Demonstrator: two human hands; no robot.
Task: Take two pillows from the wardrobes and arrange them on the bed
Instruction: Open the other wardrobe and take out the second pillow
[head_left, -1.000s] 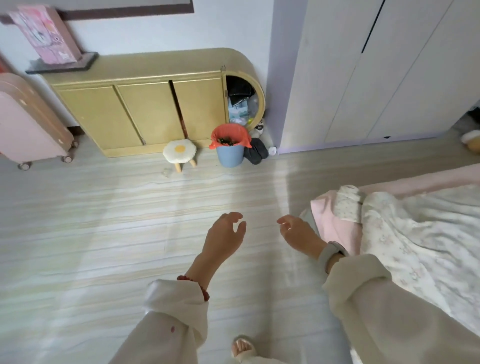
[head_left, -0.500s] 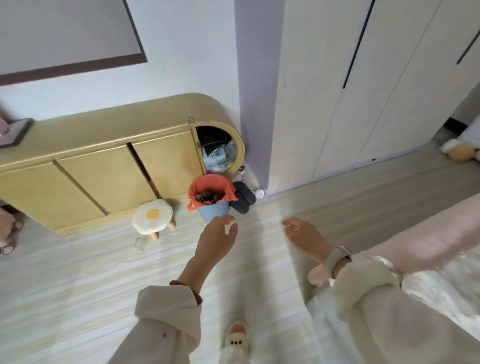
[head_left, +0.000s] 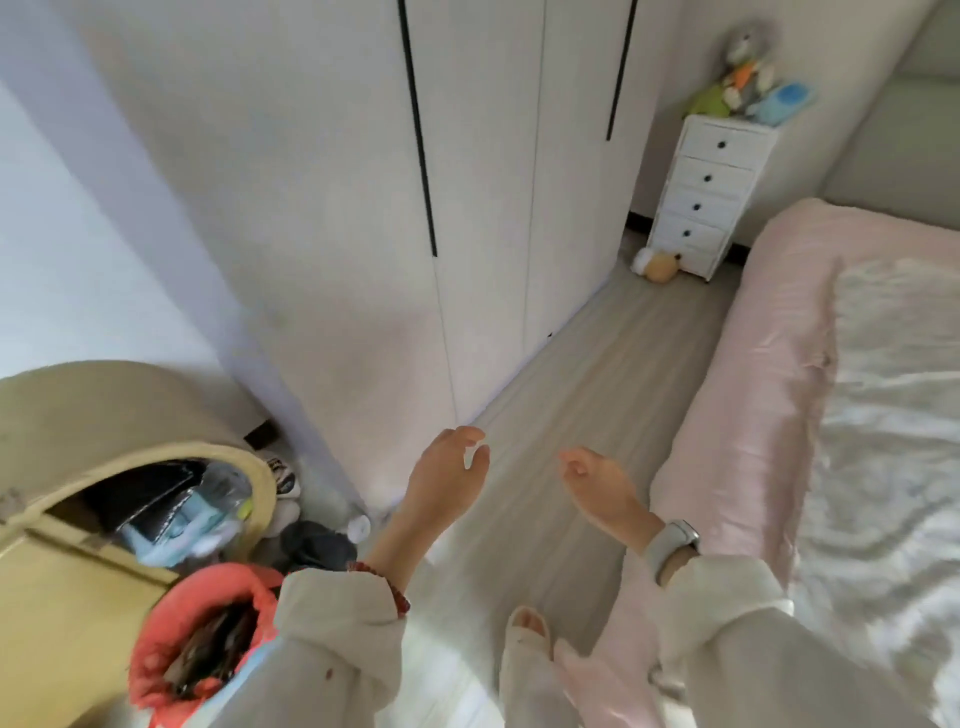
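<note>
A white wardrobe (head_left: 483, 197) with long black handles fills the upper middle, and its doors are shut. The bed (head_left: 769, 395), with a pink cover and a pale floral quilt, runs along the right side. No pillow shows anywhere. My left hand (head_left: 441, 483) hangs over the floor just short of the wardrobe's lower corner, fingers apart and holding nothing. My right hand (head_left: 602, 488), with a watch on its wrist, is beside it near the bed's edge, also holding nothing.
A yellow cabinet (head_left: 67, 582) with an open rounded end stands at the lower left. A bin with an orange liner (head_left: 202, 639) sits by my left sleeve. A white chest of drawers (head_left: 706, 197) topped with plush toys stands at the far end of the aisle.
The view has swung right and closer to the wardrobe. The yellow cabinet and bin slid to the lower left. Both hands stay apart and hold nothing.
</note>
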